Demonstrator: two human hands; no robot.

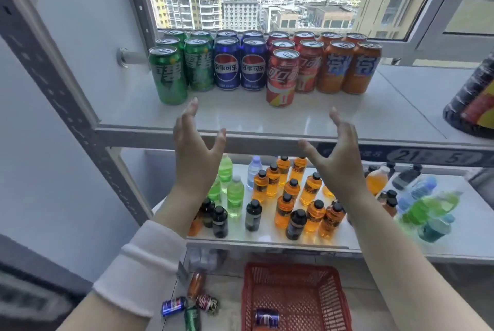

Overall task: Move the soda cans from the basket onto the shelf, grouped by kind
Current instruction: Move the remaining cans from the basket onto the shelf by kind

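head view: both hands (196, 154) open before shelved cans (283, 76).

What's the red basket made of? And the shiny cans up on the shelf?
Red basket: looks like plastic, matte, with a moulded grid of small holes. Cans: probably thin metal, with glossy printed sides and bare silvery tops with pull tabs.
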